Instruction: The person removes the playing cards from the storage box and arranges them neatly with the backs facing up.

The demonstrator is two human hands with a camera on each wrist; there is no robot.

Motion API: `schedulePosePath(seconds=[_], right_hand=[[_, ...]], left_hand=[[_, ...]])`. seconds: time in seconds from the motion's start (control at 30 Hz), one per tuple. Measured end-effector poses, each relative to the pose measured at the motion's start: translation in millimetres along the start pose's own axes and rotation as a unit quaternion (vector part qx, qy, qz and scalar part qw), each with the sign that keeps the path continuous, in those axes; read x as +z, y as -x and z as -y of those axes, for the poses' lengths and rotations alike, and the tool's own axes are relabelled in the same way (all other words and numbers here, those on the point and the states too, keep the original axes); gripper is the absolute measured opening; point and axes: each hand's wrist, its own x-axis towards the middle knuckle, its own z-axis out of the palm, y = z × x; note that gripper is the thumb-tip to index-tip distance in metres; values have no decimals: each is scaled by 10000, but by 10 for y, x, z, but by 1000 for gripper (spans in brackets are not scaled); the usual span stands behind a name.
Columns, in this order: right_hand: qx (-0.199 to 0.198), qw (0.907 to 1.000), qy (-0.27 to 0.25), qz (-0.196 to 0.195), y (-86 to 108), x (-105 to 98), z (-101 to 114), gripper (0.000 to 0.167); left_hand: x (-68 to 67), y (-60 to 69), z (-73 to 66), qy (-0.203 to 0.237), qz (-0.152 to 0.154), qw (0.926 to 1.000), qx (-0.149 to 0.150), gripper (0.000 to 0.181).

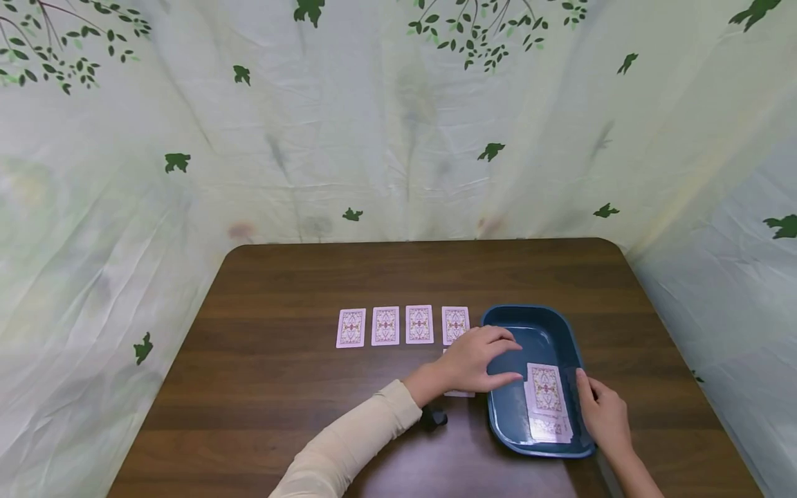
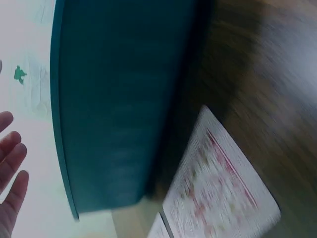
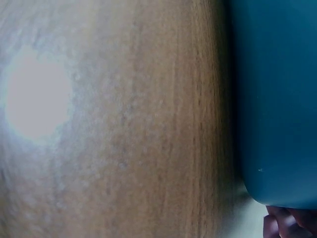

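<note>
A blue tray (image 1: pixel 506 418) stands on the right of the table, with overlapping playing cards (image 1: pixel 548 391) face down inside. My right hand (image 1: pixel 605 418) grips its right rim, thumb over the top; in the right wrist view, fingers (image 3: pixel 290 223) show at the tray's edge. Over the tray's left rim reaches my left hand (image 1: pixel 476 360), thumb and fingers spread, holding nothing. Beneath that hand a face-down card (image 1: pixel 459 394) lies mostly hidden on the table; the left wrist view shows a patterned card (image 2: pixel 218 191) beside the tray wall (image 2: pixel 119 109).
Left of the tray, face-down cards (image 1: pixel 385 326) lie in a row, the rightmost card (image 1: pixel 455 324) partly behind my left hand. A small black object (image 1: pixel 434 418) shows under the left wrist. Leaf-printed cloth (image 1: pixel 373 138) hangs behind the wooden table (image 1: pixel 280 415).
</note>
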Motion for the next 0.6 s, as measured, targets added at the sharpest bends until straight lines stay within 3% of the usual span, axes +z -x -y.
schedulePosePath(seconds=[0.27,0.47,0.6], right_hand=[[-64,10000,-42,19,-4,6,-14,58],[-46,10000,-24,58,-4,15,-18,61],[-116,9999,-45,20,-5,8,-24,60]], left_hand=[[180,-227,-65,42,623,9977,-270,44],[290,-349,-134,229,1372,9879,-689,52],[385,-398,-167,100,1599,9846,-703,54]])
